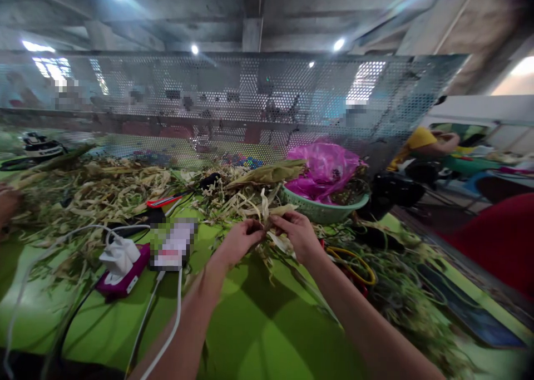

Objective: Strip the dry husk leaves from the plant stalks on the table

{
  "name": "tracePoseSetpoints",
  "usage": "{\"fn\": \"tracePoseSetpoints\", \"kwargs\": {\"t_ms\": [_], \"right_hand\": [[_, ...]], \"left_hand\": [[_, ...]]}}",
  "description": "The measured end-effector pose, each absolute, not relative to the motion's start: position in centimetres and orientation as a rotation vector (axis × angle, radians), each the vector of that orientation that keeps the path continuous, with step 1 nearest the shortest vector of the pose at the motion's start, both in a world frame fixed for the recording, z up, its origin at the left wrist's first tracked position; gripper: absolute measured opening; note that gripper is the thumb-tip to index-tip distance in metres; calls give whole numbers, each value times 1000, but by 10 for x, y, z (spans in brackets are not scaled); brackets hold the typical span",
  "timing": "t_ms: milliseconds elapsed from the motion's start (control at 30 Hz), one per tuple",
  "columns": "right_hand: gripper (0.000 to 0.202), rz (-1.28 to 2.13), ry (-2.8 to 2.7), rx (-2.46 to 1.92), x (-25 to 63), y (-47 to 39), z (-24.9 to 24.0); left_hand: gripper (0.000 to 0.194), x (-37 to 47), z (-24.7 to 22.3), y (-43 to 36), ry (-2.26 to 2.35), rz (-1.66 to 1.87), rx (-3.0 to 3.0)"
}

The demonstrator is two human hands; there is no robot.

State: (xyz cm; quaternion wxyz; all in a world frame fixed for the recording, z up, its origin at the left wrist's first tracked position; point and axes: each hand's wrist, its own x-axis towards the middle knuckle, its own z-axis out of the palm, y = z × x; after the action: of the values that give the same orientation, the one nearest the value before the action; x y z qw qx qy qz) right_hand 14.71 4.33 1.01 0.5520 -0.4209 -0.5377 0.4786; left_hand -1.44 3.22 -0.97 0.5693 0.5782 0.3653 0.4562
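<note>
My left hand [241,241] and my right hand [297,234] meet in the middle of the view, just above the green table [250,335]. Both pinch a dried, pale leaf strip [265,206], which looks like corn husk; one end stands up between the fingertips. Thin shreds hang below the fingers. Right beyond them lies a heap of dry leaf scraps [233,202]. A light green plastic basket [329,212] stands past my right hand, with a crumpled pink plastic bag [323,168] in it. A large dry leaf [271,173] lies by its left rim.
To the left are a phone [173,246] on a cable, a purple power strip [125,285] with white plugs, and an orange-red cutter [167,201]. Green stalks [400,296] cover the right. A perforated metal panel [208,107] stands behind. Another person's hand [7,205] shows far left.
</note>
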Motion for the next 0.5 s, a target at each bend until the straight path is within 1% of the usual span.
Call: {"fn": "tracePoseSetpoints", "kwargs": {"t_ms": [167, 367, 500], "right_hand": [[34, 1204, -1291, -1009, 143, 37, 17], [44, 1479, -1482, -1147, 136, 30, 15], [42, 1447, -1558, -1196, 140, 35, 11]], "left_hand": [[27, -17, -12, 36, 884, 1114, 1307], [32, -17, -10, 39, 858, 1291, 1032], [36, -21, -6, 38, 872, 1278, 950]]}}
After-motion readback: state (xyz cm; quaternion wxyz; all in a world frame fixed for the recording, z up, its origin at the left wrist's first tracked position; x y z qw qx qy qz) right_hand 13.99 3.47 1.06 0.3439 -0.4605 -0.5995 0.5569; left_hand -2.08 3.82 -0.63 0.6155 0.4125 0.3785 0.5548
